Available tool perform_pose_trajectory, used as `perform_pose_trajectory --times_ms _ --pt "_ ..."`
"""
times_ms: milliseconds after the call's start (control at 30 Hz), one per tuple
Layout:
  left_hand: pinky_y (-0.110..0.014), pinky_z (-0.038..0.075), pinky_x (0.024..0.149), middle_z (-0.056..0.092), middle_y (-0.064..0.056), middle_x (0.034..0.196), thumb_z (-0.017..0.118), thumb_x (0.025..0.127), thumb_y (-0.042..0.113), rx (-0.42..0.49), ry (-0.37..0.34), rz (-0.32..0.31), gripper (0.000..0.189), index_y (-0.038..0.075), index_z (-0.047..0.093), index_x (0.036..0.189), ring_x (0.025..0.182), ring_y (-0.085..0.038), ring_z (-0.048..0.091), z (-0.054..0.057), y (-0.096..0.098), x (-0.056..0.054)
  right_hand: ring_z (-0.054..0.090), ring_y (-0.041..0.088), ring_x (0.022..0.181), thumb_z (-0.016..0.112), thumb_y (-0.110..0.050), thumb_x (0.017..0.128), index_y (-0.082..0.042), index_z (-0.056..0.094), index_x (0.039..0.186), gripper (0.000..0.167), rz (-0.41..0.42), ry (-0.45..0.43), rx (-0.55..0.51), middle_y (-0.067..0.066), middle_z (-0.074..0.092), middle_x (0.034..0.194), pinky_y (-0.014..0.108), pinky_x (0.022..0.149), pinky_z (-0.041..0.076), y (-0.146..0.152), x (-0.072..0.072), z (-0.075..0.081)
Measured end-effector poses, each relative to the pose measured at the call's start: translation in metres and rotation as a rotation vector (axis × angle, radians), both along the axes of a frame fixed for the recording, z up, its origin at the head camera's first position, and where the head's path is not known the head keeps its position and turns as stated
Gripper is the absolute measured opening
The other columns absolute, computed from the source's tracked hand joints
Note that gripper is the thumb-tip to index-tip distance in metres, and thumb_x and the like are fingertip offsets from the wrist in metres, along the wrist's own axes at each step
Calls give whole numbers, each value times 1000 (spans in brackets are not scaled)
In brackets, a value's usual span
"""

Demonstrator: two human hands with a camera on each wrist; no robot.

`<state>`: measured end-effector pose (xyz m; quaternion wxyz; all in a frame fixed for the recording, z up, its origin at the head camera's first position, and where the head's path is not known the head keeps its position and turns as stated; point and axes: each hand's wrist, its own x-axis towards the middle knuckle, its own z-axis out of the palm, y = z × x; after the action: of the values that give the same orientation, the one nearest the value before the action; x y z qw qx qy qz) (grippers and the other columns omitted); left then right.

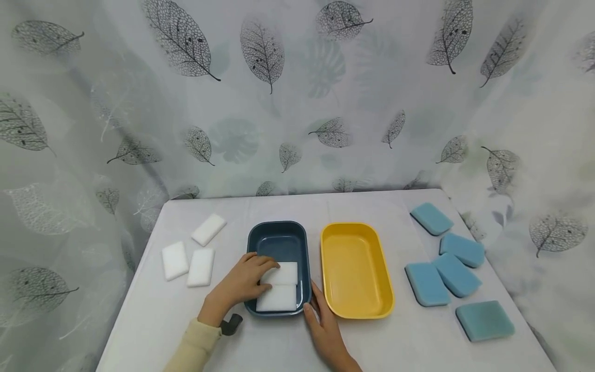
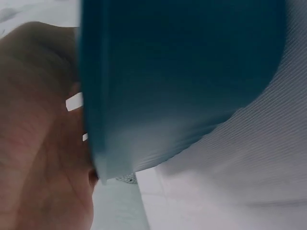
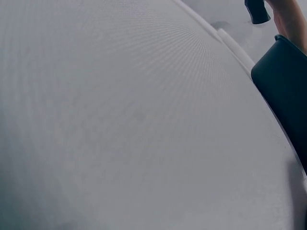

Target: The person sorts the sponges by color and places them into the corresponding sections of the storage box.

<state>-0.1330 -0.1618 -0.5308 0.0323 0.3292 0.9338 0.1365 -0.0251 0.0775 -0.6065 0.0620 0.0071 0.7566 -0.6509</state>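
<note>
My left hand [image 1: 246, 279] reaches over the left wall of a dark blue tray [image 1: 283, 228]. Its thumb and fingers pinch the left end of a white sponge [image 1: 287, 273] that lies flat inside. A second white sponge [image 1: 279, 299] lies against it on the near side. At the tray's near right corner is my right hand [image 1: 327, 336], its extended thumb and fingers touching the outer wall. In the left wrist view the tray's outside [image 2: 182, 81] hides most of the fingers. The right wrist view catches the tray [image 3: 285, 88] and the left hand [image 3: 290, 19].
A yellow tray [image 1: 357, 268] stands right of the blue one. Three white sponges [image 1: 201, 267] lie on the table's left side. Several blue sponges [image 1: 427, 284] are spread on the right, some overlapping. A leaf-patterned curtain [image 1: 297, 113] hangs behind the white table [image 1: 153, 320].
</note>
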Motion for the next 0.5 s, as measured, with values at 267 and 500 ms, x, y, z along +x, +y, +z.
perform_pose_trajectory --times_ms 267,500 --pt "-54 39 123 70 0 127 90 82 27 20 6 -32 46 20 71 124 124 -25 65 -1 0 -1 39 22 153 54 -42 108 -28 32 163 61 -3 5 -1 3 34 170 4 116 29 1 -2 -1" --pt "-54 42 122 71 0 127 84 88 20 81 14 -5 33 20 74 119 126 -25 64 -3 -2 -1 40 23 153 54 -45 108 -31 32 162 60 -1 -26 5 2 34 170 5 116 31 1 0 -1"
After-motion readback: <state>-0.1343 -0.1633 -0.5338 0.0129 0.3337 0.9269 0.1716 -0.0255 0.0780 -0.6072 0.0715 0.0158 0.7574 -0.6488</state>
